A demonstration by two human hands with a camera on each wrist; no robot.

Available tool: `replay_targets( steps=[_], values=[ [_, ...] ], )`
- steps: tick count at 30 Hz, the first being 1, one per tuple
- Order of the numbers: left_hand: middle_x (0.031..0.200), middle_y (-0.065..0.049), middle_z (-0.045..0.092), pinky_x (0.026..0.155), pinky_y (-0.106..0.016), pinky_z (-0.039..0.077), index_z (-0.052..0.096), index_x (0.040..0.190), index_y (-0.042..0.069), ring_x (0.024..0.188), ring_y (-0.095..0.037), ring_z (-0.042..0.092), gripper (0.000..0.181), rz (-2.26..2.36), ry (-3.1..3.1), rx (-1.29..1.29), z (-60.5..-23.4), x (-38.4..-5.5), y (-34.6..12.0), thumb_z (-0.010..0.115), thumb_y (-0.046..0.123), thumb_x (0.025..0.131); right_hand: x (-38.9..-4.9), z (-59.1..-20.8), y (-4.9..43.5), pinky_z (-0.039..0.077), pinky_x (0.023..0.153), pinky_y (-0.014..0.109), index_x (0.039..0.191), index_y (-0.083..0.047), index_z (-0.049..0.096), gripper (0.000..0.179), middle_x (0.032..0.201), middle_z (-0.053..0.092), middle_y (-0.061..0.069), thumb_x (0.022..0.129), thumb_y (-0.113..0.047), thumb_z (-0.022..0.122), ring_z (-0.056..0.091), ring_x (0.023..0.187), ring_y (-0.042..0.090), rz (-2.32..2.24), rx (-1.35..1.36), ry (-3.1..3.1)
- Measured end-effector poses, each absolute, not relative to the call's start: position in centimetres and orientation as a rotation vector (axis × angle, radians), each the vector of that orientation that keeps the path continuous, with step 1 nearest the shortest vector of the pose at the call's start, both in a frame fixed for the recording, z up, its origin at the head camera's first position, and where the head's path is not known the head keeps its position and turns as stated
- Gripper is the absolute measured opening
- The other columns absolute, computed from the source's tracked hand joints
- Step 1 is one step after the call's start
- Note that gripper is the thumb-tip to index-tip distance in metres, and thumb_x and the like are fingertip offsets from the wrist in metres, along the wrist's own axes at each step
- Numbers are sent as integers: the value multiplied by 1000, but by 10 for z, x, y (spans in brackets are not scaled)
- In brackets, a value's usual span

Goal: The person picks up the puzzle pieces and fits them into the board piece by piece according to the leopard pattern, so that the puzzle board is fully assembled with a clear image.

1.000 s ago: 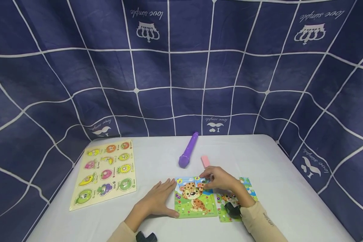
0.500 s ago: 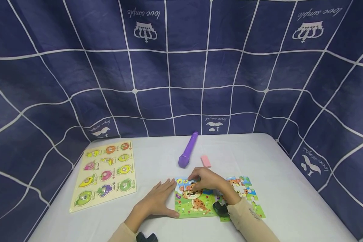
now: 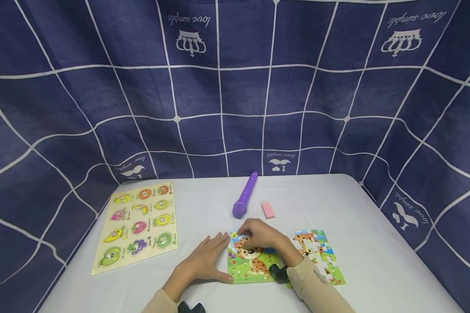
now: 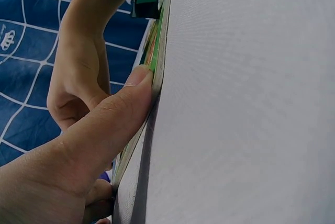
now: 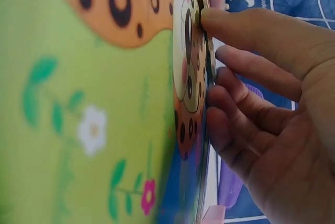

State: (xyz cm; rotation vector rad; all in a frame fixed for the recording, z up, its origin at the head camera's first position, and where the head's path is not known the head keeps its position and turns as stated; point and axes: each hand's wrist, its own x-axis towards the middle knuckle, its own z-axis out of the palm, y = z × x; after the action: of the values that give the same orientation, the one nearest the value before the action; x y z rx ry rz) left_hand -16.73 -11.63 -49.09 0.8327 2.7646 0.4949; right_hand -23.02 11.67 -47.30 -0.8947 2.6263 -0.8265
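A square jigsaw puzzle board [image 3: 240, 269] printed with a spotted leopard cub lies on the white table. My left hand [image 3: 206, 260] lies along the board's left side, fingers spread, the thumb [image 4: 133, 90] touching its near-left corner. Over the board's far part, my right hand [image 3: 263, 234] pinches a small puzzle piece [image 5: 210, 59] between thumb and fingertips, close against the board's surface. Most of that piece is hidden by the fingers. Loose puzzle pieces [image 3: 324, 251] lie to the right of the board, partly behind my right forearm.
A wooden fruit peg board [image 3: 149, 232] lies at the left. Beyond the puzzle are a purple toy microphone [image 3: 246, 194] and a pink block [image 3: 268, 210]. A dark blue grid-patterned curtain [image 3: 243, 91] borders the table's far edge.
My right hand has moved left across the top of the board with the puzzle piece, uncovering more loose pieces on the right. My left hand stays at the board's side.
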Motion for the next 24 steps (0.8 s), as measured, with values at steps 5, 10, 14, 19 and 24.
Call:
replay_targets(
  steps=[5,10,14,19,24],
  values=[
    [161,-10,28,123,-53,18,29,153,6,150,-28,25,123,491,2763,826,-492,-167,-116,69,79,63,-230,-474,114,48,70,17,110,-8,73,37,93,62,-4,75,-18,82,52,79,7,-794,-883,2657],
    [161,-10,28,123,-52,18,29,153,6,150,-28,25,123,480,2765,826,-493,-168,-116,69,79,63,-229,-473,113,48,68,17,109,-7,73,38,93,62,-3,75,-19,82,51,78,6,-775,-886,2668],
    [161,-10,28,123,-52,19,29,153,6,150,-28,25,122,477,2767,830,-493,-168,-116,70,78,63,-228,-471,111,47,67,17,108,-6,73,36,91,62,-1,76,-18,81,51,77,8,-769,-902,2671],
    [161,-9,27,123,-53,19,29,153,7,150,-28,25,122,475,2765,833,-494,-167,-115,69,78,63,-228,-472,108,47,67,17,107,-7,73,34,89,62,-2,76,-18,82,52,77,8,-737,-899,2685],
    [161,-8,27,123,-52,18,29,153,7,150,-28,25,122,475,2763,827,-493,-168,-116,69,79,63,-230,-472,107,47,66,17,107,-8,73,34,88,62,-2,76,-19,82,52,77,8,-736,-896,2680]
  ],
)
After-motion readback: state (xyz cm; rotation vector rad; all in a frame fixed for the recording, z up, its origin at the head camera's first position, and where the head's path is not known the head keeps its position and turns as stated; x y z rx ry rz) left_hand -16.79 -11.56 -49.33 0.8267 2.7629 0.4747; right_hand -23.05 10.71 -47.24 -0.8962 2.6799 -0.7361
